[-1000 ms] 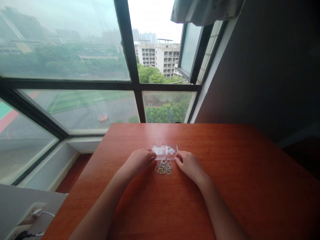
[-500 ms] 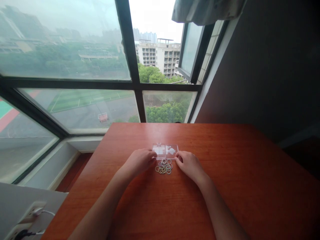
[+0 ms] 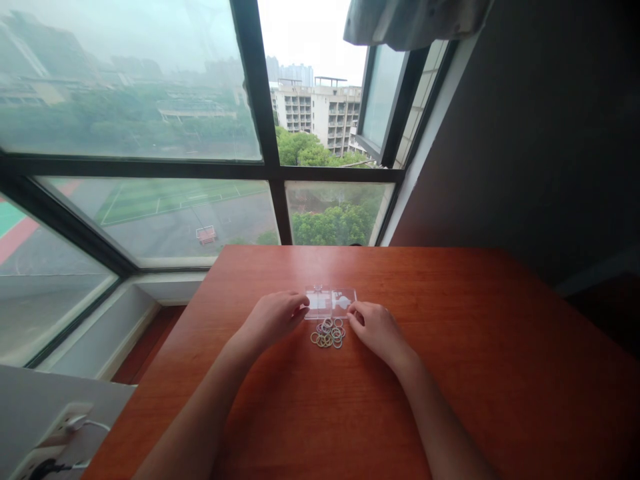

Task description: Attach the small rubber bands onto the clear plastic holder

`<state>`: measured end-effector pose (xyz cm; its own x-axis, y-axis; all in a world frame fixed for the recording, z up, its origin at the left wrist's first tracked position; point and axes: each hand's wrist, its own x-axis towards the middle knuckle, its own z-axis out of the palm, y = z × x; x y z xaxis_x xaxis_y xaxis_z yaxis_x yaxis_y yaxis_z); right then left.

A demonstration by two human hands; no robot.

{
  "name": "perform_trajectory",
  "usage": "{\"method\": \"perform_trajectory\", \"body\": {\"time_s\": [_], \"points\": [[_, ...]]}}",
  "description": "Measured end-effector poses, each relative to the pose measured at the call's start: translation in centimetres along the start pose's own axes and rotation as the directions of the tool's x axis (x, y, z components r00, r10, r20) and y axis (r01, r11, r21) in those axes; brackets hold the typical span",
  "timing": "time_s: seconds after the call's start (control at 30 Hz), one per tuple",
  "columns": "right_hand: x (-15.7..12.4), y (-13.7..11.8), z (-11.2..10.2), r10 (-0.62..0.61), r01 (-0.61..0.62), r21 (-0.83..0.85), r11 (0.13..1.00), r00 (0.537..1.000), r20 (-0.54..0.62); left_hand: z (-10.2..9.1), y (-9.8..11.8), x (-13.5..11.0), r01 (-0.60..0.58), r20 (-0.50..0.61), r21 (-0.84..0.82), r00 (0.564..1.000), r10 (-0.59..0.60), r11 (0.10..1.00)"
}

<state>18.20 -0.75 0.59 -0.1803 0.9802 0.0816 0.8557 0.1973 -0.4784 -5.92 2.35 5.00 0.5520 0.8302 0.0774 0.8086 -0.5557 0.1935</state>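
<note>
We have both bare hands over a reddish-brown tabletop [image 3: 320, 407], one at each end of a small clear box [image 3: 319, 305]. The box lies flat in front of us, opened out into two halves side by side, with pale shapes or reflections showing on both.

Our left hand [image 3: 277, 313] is at the box's left edge, fingers bent and the thumb near them. Our right hand [image 3: 374, 323] curls at the right half's near corner, thumb and forefinger close together. We cannot tell whether either grip is closed on the plastic or only resting against it.

Just on our side of the box, between the two hands, lies a loose pile of small pale rings [image 3: 328, 333], some overlapping. Beyond the tabletop we see a dark window frame [image 3: 330, 175], with a pale building [image 3: 330, 113] outside and a curtain [image 3: 415, 23] hanging at the top. A white plug [image 3: 76, 424] sits in a wall socket at lower left.
</note>
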Motion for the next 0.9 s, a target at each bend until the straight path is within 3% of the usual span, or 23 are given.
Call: {"method": "perform_trajectory", "body": {"time_s": [0.4, 0.9], "points": [[-0.8, -3.0, 0.8, -0.118, 0.117, 0.026, 0.993, 0.989, 0.086, 0.2, -0.5, 0.0, 0.026, -0.011, 0.018, 1.000, -0.025, 1.000], [-0.7, -2.6, 0.7, -0.104, 0.102, 0.026, 0.994, 0.990, 0.091, 0.2, -0.1, 0.1, 0.013, 0.009, -0.022, 1.000, -0.013, 1.000]]}}
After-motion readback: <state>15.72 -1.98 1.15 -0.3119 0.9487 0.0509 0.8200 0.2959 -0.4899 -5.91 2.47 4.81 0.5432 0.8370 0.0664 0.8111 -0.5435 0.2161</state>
